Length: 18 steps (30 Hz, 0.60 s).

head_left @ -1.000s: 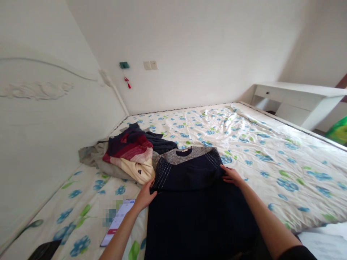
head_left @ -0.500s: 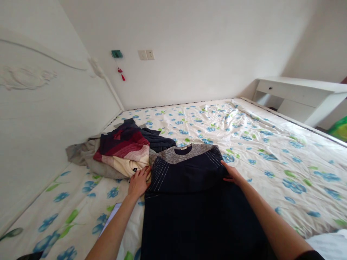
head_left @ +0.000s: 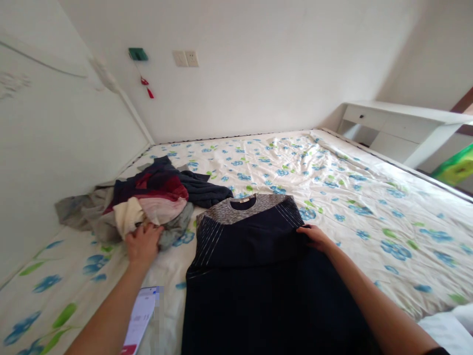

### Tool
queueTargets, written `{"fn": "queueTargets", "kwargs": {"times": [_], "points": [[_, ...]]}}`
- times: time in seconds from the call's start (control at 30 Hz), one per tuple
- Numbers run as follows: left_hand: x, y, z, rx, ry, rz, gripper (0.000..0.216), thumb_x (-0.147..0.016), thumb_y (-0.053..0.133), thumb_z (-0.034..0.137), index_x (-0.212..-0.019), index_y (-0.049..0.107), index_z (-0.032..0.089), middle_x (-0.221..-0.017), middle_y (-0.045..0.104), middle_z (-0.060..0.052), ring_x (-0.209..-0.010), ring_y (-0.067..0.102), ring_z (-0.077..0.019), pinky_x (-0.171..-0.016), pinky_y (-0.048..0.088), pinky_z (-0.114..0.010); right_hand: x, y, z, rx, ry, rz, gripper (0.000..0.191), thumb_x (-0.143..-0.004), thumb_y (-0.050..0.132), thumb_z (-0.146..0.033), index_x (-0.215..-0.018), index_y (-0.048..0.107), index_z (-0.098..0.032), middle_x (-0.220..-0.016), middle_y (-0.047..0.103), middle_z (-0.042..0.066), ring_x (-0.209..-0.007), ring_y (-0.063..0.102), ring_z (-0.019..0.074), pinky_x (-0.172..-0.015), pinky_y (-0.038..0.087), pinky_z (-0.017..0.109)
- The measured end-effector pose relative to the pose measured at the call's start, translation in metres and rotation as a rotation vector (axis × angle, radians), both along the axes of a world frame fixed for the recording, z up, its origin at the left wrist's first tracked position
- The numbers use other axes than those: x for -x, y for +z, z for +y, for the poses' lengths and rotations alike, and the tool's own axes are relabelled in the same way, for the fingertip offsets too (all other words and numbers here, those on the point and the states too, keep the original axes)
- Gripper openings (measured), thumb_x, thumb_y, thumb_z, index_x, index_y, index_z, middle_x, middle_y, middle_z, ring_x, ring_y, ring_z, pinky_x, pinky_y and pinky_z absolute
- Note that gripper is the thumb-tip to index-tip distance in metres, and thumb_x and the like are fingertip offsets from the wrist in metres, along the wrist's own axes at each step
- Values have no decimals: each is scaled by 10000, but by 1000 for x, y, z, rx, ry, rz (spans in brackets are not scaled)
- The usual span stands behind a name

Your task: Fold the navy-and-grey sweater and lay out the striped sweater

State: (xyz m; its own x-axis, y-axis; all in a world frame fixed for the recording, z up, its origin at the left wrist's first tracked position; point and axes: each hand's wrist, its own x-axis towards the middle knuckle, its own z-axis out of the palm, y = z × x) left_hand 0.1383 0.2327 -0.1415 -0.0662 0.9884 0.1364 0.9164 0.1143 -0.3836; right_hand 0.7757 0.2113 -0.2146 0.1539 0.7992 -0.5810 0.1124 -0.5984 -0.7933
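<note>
A navy shirt with a speckled grey yoke and thin white lines at both shoulders lies front up on the bed, its collar facing away from me. At its right edge my right hand is closed on the dark fabric below the shoulder. My left hand is closed on the cream end of a sweater banded in maroon, pink and cream. That sweater is bunched on top of the clothes pile, left of the shirt and apart from it. The shirt's lower part is too dark to make out folds.
Grey clothing and a dark navy garment make up the pile. A phone with a lit screen lies beside my left forearm. The floral bedsheet is wrinkled. A white desk stands past the bed's far right edge.
My left hand has gone from the shirt's left edge to the sweater, whose cream part is pulled left and bunched, baring grey cloth. My right hand stays at the shirt's edge. The view has shifted.
</note>
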Motion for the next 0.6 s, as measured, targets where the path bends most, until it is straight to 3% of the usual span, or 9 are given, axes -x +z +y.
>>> {"fn": "queueTargets", "kwargs": {"times": [0.07,0.13,0.2,0.27,0.37,0.47,0.53,0.6], "points": [[25,5,-6,10,104,39,545,-988,425,102,-1442,702,222,-1482,650,-187,-1347,511,-393,-1073,418,-594,-5,6,-4,-11,69,51,384,-757,861,-365,-1083,702,-239,-1109,806,63,-1043,765,248,-727,626,271],[31,11,-6,55,230,19,512,-1005,433,156,-1418,725,232,-1492,650,-193,-1355,524,-420,-1080,404,-640,-11,11,-7,3,160,46,436,-706,880,-271,-1102,701,-235,-1082,813,58,-988,773,240,-713,625,268],[14,20,2,131,348,-57,464,-988,491,216,-1367,759,214,-1494,650,-211,-1372,525,-468,-1084,387,-689,-16,14,-9,22,215,-36,488,-652,887,-178,-1099,697,-225,-1024,812,52,-915,773,235,-680,620,266],[-21,28,14,166,380,-128,445,-959,534,240,-1327,774,169,-1465,661,-240,-1374,524,-495,-1071,402,-696,-18,14,-9,12,224,-125,494,-635,879,-137,-1090,701,-213,-960,803,44,-852,766,228,-652,613,264],[-81,35,34,49,111,-124,419,-966,520,224,-1291,773,145,-1426,676,-236,-1375,526,-439,-1090,433,-620,-17,13,-4,-73,194,-203,481,-663,868,-167,-1123,733,-210,-934,802,42,-846,765,236,-684,621,287],[-120,27,59,3,-257,-108,474,-937,500,119,-1313,771,220,-1644,554,-151,-1533,427,-363,-1196,386,-560,-15,12,3,-213,156,-252,484,-686,858,-192,-1162,768,-204,-963,812,62,-923,775,272,-778,634,323],[-128,16,77,105,-349,-133,584,-873,492,38,-1345,767,242,-1782,409,-79,-1644,304,-337,-1258,337,-556,-13,10,5,-276,161,-256,465,-693,854,-193,-1153,786,-193,-961,814,72,-934,774,280,-796,632,324],[-124,3,93,237,-334,-169,672,-810,499,6,-1382,757,248,-1818,352,-44,-1688,229,-339,-1286,304,-587,-13,7,6,-289,180,-236,463,-704,855,-207,-1162,791,-198,-939,814,60,-875,767,259,-749,624,307]]}}
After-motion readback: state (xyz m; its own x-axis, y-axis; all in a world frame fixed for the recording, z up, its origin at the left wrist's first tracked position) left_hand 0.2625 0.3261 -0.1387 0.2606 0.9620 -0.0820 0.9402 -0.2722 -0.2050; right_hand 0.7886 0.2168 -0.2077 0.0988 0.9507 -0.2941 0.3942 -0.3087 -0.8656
